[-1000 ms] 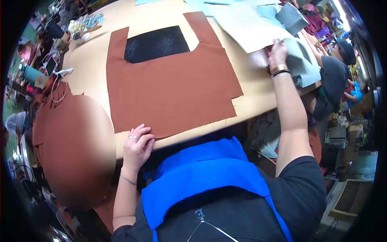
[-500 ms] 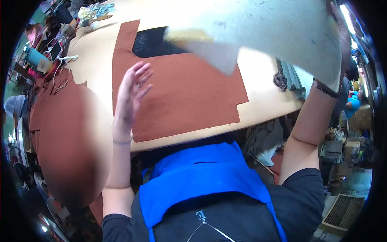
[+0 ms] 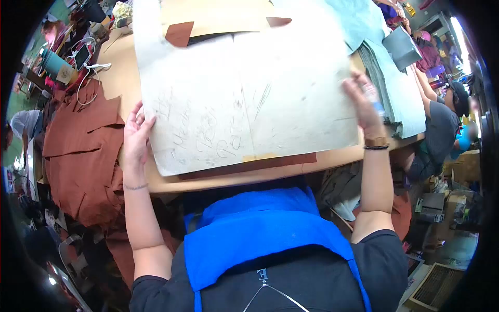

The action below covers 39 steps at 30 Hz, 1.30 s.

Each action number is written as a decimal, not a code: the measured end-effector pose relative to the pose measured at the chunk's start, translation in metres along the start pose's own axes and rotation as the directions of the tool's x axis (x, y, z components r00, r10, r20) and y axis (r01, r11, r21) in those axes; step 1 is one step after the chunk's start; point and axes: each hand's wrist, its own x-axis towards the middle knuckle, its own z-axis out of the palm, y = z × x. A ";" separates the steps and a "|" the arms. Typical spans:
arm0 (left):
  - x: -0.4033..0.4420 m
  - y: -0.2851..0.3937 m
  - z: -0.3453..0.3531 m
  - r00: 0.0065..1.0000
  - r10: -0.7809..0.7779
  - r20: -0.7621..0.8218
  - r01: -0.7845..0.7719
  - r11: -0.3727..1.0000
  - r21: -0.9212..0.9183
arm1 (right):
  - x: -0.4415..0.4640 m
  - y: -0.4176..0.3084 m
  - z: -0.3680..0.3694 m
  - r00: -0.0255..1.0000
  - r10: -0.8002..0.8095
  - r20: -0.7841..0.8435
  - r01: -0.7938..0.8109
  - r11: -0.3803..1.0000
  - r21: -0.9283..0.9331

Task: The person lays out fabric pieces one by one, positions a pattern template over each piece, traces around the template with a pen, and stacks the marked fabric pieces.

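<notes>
Pale sheet (image 3: 208,104) is best squared flat over brown cloth (image 3: 291,160), left fingers (image 3: 148,124) half-curled at 9 o'clock, right fingers (image 3: 354,92) loosely bent at 3, grip unclear.

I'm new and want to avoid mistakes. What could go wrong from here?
The white sheet hides most of the brown cloth beneath, so the two could end up misaligned unnoticed. The left hand is at the sheet's edge, with a loose white cable farther left; a wide sweep might snag it.
</notes>
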 end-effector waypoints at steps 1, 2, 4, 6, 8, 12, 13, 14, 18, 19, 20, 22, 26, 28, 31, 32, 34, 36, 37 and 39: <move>-0.002 -0.004 -0.009 1.000 -0.024 0.013 0.023 0.992 0.126 | -0.005 0.027 0.000 0.998 0.039 0.046 -0.035 0.995 -0.093; -0.003 -0.008 -0.015 0.999 -0.049 0.022 0.041 0.968 0.248 | -0.010 0.054 0.002 0.994 0.088 0.068 -0.083 0.994 -0.070; 0.002 -0.024 -0.020 0.999 -0.021 0.033 0.010 0.956 0.294 | -0.018 0.079 0.011 0.990 0.134 0.037 -0.129 0.986 -0.104; 0.005 -0.032 -0.025 0.998 0.017 0.060 -0.036 0.943 0.330 | -0.024 0.087 0.021 0.989 0.127 -0.072 -0.140 0.967 -0.214; 0.004 -0.018 -0.019 1.000 -0.022 0.011 0.013 0.867 0.498 | -0.027 0.090 0.026 0.992 0.085 -0.094 -0.108 0.954 -0.279; 0.010 -0.017 -0.020 0.999 -0.031 0.011 0.020 0.839 0.544 | -0.031 0.095 0.026 0.993 0.054 -0.106 -0.094 0.907 -0.411; 0.012 -0.016 -0.018 0.999 -0.041 0.013 0.027 0.839 0.544 | -0.031 0.094 0.027 0.993 0.051 -0.106 -0.093 0.892 -0.442; 0.013 -0.014 -0.016 0.999 -0.052 0.015 0.035 0.838 0.544 | -0.032 0.093 0.028 0.992 0.052 -0.112 -0.096 0.896 -0.433; 0.019 -0.017 -0.016 0.998 -0.064 0.014 0.045 0.828 0.559 | -0.034 0.092 0.030 0.990 0.053 -0.129 -0.110 0.866 -0.488; 0.019 -0.014 -0.013 0.997 -0.077 0.005 0.061 0.820 0.569 | -0.034 0.092 0.028 0.990 0.049 -0.130 -0.110 0.844 -0.525; 0.016 -0.008 -0.008 0.996 -0.088 -0.005 0.075 0.813 0.578 | -0.034 0.091 0.029 0.989 0.054 -0.134 -0.116 0.849 -0.515; 0.015 -0.003 -0.003 0.995 -0.098 -0.012 0.086 0.799 0.595 | -0.033 0.089 0.031 0.988 0.060 -0.141 -0.123 0.858 -0.498; 0.018 -0.004 -0.003 0.994 -0.107 -0.023 0.096 0.754 0.650 | -0.029 0.093 0.028 0.990 0.060 -0.129 -0.121 0.827 -0.549; 0.020 -0.006 -0.006 0.994 -0.109 -0.017 0.092 0.734 0.673 | -0.029 0.090 0.029 0.990 0.071 -0.123 -0.129 0.814 -0.567; 0.025 -0.009 -0.011 0.995 -0.099 0.007 0.063 0.684 0.727 | -0.026 0.089 0.028 0.990 0.087 -0.112 -0.137 0.788 -0.600; 0.026 -0.007 -0.009 0.996 -0.094 0.008 0.054 0.634 0.771 | -0.024 0.086 0.028 0.990 0.100 -0.096 -0.138 0.761 -0.634; 0.026 0.000 -0.005 0.996 -0.092 0.003 0.047 0.542 0.839 | -0.021 0.079 0.026 0.987 0.140 -0.079 -0.155 0.700 -0.697; 0.025 0.005 -0.001 0.995 -0.097 -0.005 0.049 0.462 0.885 | -0.018 0.077 0.020 0.994 0.110 -0.023 -0.094 0.706 -0.702; 0.026 0.003 -0.001 0.994 -0.110 0.000 0.051 0.464 0.885 | -0.017 0.078 0.014 0.996 0.093 0.004 -0.063 0.708 -0.704; 0.033 0.000 -0.010 0.992 -0.123 -0.005 0.062 0.466 0.883 | -0.011 0.091 0.005 0.997 0.072 -0.002 -0.055 0.739 -0.671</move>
